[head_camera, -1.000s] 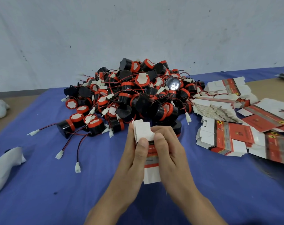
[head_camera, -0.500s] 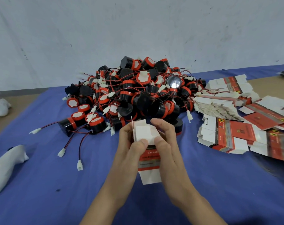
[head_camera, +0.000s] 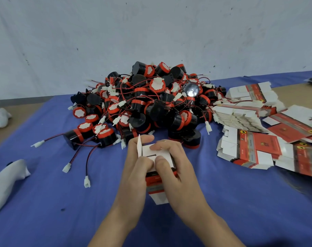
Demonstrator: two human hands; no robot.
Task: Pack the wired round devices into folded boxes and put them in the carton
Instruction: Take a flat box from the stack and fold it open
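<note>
2 hands hold 1 box (head_camera: 156,184) upright over the table (head_camera: 62,202), centre of view.

Left hand (head_camera: 133,168): fingers curled round the box's 9 o'clock side, thumb pressed on the white top flap.

Right hand (head_camera: 176,172): fingers curled over the 3 o'clock side and the top edge, thumb beside the left thumb on the same flap.

1 white side flap (head_camera: 139,147) stands upright against the left fingers. Box body is red, grey and white; its white bottom end sticks out toward 6 o'clock. Whether anything is inside: cannot tell.

Pile of wired round devices (head_camera: 151,104), black with red bands, lies at 12 o'clock from the hands; wires with white plugs trail toward 9 o'clock.

Stacks of flat boxes (head_camera: 248,150) lie at 2 o'clock, just beside the pile.

White soft object (head_camera: 7,177) lies at 9 o'clock, well apart.
</note>
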